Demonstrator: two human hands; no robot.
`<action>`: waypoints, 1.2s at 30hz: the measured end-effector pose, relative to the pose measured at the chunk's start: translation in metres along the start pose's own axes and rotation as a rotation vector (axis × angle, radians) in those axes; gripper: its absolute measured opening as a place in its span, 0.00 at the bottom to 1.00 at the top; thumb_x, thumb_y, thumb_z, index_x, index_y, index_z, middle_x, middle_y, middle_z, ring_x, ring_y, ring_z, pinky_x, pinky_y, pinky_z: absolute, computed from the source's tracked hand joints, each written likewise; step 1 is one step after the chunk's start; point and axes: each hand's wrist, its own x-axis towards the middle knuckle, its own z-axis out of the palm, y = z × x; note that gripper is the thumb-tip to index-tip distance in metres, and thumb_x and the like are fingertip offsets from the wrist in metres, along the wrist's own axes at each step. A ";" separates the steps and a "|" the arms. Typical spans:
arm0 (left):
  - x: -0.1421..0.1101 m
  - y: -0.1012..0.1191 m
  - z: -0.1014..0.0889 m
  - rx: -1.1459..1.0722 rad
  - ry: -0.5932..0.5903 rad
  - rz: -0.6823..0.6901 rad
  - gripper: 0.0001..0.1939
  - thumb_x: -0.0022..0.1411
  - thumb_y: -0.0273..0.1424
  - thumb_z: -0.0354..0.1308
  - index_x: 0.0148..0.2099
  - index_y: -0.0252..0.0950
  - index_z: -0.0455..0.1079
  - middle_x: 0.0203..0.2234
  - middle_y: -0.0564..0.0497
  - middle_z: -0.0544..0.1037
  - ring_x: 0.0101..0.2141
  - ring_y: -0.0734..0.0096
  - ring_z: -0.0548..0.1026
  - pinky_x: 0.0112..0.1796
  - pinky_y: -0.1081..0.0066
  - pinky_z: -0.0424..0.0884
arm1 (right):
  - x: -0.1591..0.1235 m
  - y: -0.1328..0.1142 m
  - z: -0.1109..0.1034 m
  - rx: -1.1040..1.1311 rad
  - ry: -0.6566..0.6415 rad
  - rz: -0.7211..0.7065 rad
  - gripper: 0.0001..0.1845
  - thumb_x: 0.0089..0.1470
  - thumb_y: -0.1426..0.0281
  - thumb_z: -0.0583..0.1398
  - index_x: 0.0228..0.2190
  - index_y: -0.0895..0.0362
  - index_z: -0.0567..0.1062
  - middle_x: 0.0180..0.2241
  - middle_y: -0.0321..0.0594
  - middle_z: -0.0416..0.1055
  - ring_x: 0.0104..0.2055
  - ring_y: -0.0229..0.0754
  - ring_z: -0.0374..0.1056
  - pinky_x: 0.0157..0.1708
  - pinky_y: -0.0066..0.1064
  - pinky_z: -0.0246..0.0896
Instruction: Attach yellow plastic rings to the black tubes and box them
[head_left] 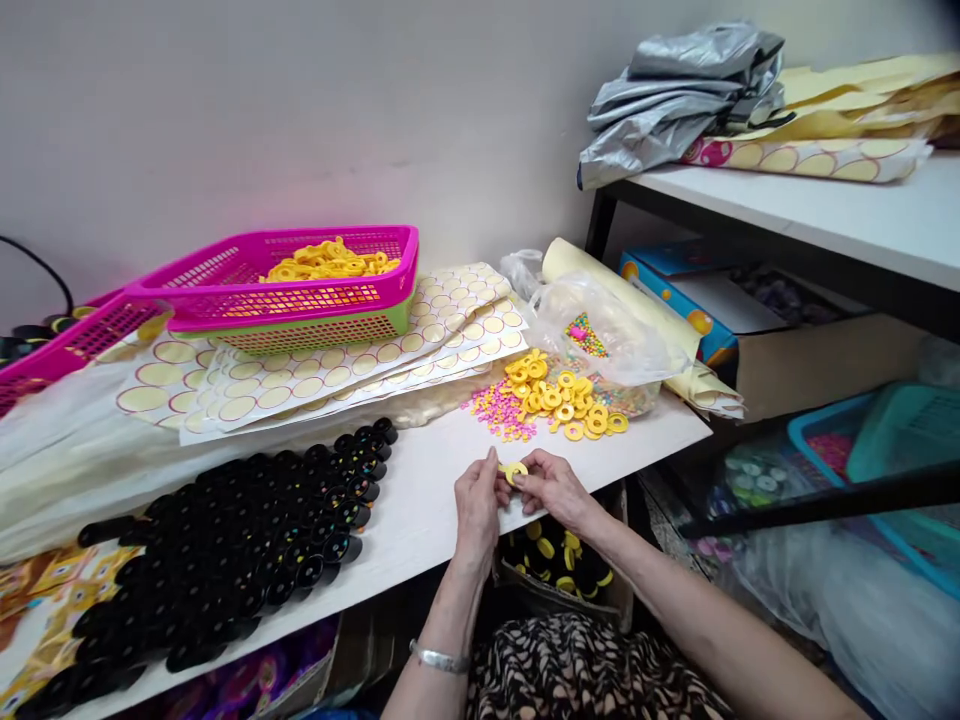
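Observation:
Near the table's front edge, my left hand (478,500) and my right hand (556,490) are closed on one small yellow plastic ring (514,471). The fingertips of both hands meet its sides, and part of its rim is hidden by them. Just beyond lies a loose heap of similar yellow rings (564,396), some with a short tab. Beside it are scattered many tiny pink pieces (501,408). Below the table edge, close to my lap, a cardboard box (616,596) holds black and yellow round parts (559,560).
Rows of black cylindrical cups (247,530) cover the table's left. Behind them, a pink basket (300,298) with yellow rings sits on sheets of round stickers (330,375). A clear bag (607,330) of coloured bits lies behind the heap. To the right stands a shelf (810,215).

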 end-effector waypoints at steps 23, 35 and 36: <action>-0.038 0.024 -0.012 0.452 -0.399 0.393 0.12 0.40 0.30 0.68 0.33 0.39 0.76 0.31 0.51 0.73 0.39 0.67 0.65 0.43 0.68 0.61 | -0.044 -0.022 -0.021 0.261 -0.216 0.075 0.15 0.42 0.63 0.65 0.31 0.59 0.71 0.32 0.39 0.70 0.31 0.37 0.67 0.32 0.33 0.65; -0.063 0.027 0.001 0.272 -0.553 0.190 0.21 0.41 0.33 0.67 0.42 0.36 0.73 0.36 0.50 0.67 0.33 0.73 0.65 0.29 0.76 0.63 | -0.069 -0.016 -0.026 0.315 -0.114 0.003 0.15 0.42 0.67 0.66 0.33 0.59 0.71 0.33 0.38 0.71 0.35 0.38 0.68 0.34 0.32 0.66; -0.067 0.027 0.003 0.231 -0.544 0.156 0.21 0.44 0.33 0.66 0.43 0.36 0.72 0.37 0.49 0.67 0.34 0.73 0.65 0.30 0.76 0.63 | -0.072 -0.016 -0.026 0.321 -0.096 -0.008 0.15 0.42 0.67 0.66 0.33 0.59 0.71 0.33 0.38 0.71 0.34 0.37 0.68 0.35 0.32 0.66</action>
